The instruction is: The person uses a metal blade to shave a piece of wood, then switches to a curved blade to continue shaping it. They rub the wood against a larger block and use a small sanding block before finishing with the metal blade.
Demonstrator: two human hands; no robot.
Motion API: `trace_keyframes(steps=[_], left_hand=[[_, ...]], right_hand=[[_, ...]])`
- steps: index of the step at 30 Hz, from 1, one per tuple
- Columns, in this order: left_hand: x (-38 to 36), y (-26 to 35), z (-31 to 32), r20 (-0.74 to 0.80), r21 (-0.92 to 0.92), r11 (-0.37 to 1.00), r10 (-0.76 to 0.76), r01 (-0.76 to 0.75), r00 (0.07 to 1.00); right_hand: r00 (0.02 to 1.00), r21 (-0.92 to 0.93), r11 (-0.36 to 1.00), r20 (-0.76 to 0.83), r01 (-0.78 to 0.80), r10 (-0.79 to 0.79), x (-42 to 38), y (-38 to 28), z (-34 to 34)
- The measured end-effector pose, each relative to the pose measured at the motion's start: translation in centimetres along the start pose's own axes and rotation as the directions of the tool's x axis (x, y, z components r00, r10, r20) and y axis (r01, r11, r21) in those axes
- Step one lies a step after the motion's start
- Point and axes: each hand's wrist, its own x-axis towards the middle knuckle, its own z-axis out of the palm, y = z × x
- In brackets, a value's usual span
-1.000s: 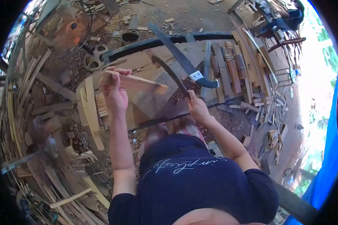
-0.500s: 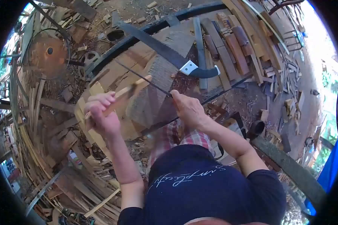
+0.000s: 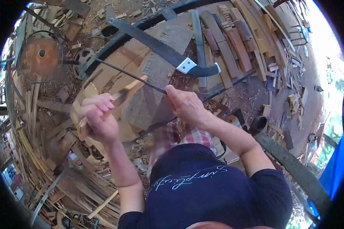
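Observation:
My left hand [image 3: 99,116] is closed around a narrow piece of wood [image 3: 133,89] with a dark patch near its middle. Its free end points up and to the right. My right hand [image 3: 185,105] is closed on the near end of a long thin dark rod [image 3: 126,71], which runs up and left past the tip of the wood piece; whether the two touch is unclear. Beyond my hands a handsaw [image 3: 151,42] with a black and white handle lies on the wooden work surface [image 3: 141,114].
Cut wood blocks [image 3: 237,44] lie side by side at the upper right of the work surface. A round rusty disc [image 3: 42,53] stands at the left. Long wood strips [image 3: 30,141] are piled at the lower left, and a metal beam [image 3: 294,168] crosses the lower right.
The view has shifted, so the bench and saw appear further left. My right hand and the rod have moved slightly against the wood piece, which stays in my left hand.

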Motion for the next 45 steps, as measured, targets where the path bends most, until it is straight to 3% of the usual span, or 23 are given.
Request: trace_keyframes(steps=[5,10,12,14,21,27,33,39,41,45], left_hand=[[0.3,0.2,-0.3,0.014,0.017,1.0,0.011,-0.011,1.0],[-0.4,0.2,-0.1,-0.024,0.083,0.993,-0.079,0.081,0.997],[-0.3,-0.1,-0.2,-0.023,0.01,1.0,0.014,-0.014,1.0],[-0.5,0.1,-0.4,-0.016,0.009,1.0,0.023,-0.023,1.0],[-1.0,0.0,0.1,-0.019,0.008,0.999,0.038,-0.038,0.999],[-1.3,0.2,-0.1,0.006,0.025,0.999,0.034,-0.035,0.999],[-1.4,0.1,0.9,0.009,0.032,0.998,0.045,-0.045,0.999],[-1.6,0.6,0.8,0.038,0.037,0.998,0.044,-0.045,0.998],[-1.7,0.7,0.8,0.059,0.068,0.998,0.015,-0.019,0.998],[-1.7,0.7,1.1,0.047,0.044,0.999,0.025,-0.027,0.999]], right_hand=[[0.981,0.02,0.99,0.134,-0.14,0.137,0.9,2.0,2.1],[1.0,0.08,0.997,0.018,-0.004,0.003,0.6,-0.5,0.2],[1.0,0.092,0.996,0.004,0.019,-0.02,0.7,-0.4,0.8],[0.983,0.026,0.991,0.13,-0.132,0.127,1.2,1.1,2.3],[0.997,0.077,0.996,0.056,-0.05,0.046,1.1,-0.5,0.3],[0.985,-0.026,0.994,0.137,-0.102,0.104,1.6,2.5,2.2],[0.995,0.077,0.997,0.093,-0.028,0.021,1.1,0.1,0.0],[0.982,0.018,0.992,0.144,-0.126,0.122,1.1,2.3,1.4],[0.999,0.095,0.995,0.047,-0.021,0.017,0.6,0.7,0.1],[1.0,0.156,0.988,-0.019,0.022,-0.019,0.7,0.5,0.8]])
